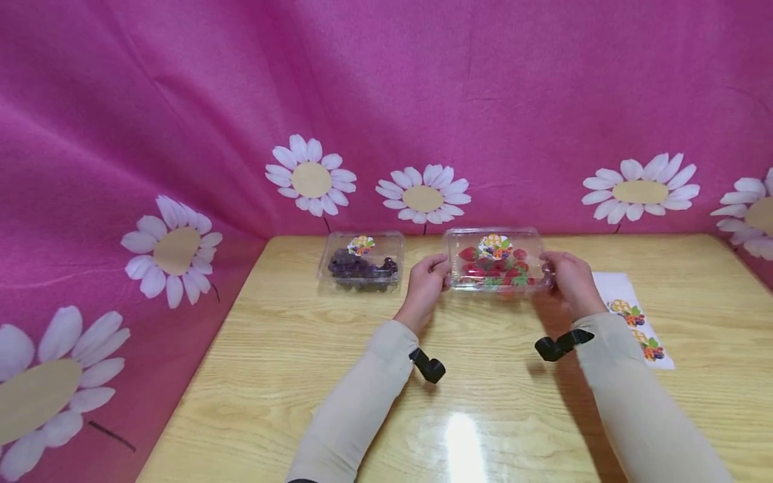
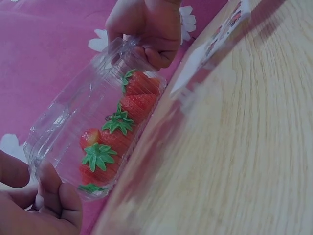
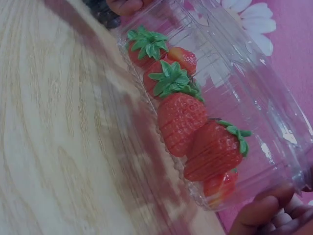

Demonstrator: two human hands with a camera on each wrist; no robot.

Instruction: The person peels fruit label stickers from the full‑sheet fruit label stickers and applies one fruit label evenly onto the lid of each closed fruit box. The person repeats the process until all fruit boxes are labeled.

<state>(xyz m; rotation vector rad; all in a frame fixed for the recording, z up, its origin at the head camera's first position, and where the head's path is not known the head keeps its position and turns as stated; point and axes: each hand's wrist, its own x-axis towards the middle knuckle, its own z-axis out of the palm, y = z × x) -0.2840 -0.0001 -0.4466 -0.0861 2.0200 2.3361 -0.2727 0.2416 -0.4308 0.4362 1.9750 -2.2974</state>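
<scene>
Between my two hands is a clear plastic clamshell box (image 1: pixel 455 265) of red strawberries (image 2: pixel 117 128) with green leaf caps. A round fruit-print sticker (image 1: pixel 495 247) is on its lid. My left hand (image 1: pixel 425 285) pinches the box's left end, thumb and curled fingers at the rim. At the opposite end my right hand (image 1: pixel 570 282) grips the rim the same way. In the right wrist view the strawberries (image 3: pixel 181 122) lie along the box's lower side, close over the wooden table. The lid is closed.
A second clear clamshell box (image 1: pixel 326 272) with dark grapes (image 1: pixel 359 266) and a similar sticker stands to the left. Right of the right hand lies a white sheet of fruit stickers (image 1: pixel 631 322), partly under the forearm. Pink flowered cloth (image 1: pixel 386 87) hangs behind the wooden table (image 1: pixel 290 376).
</scene>
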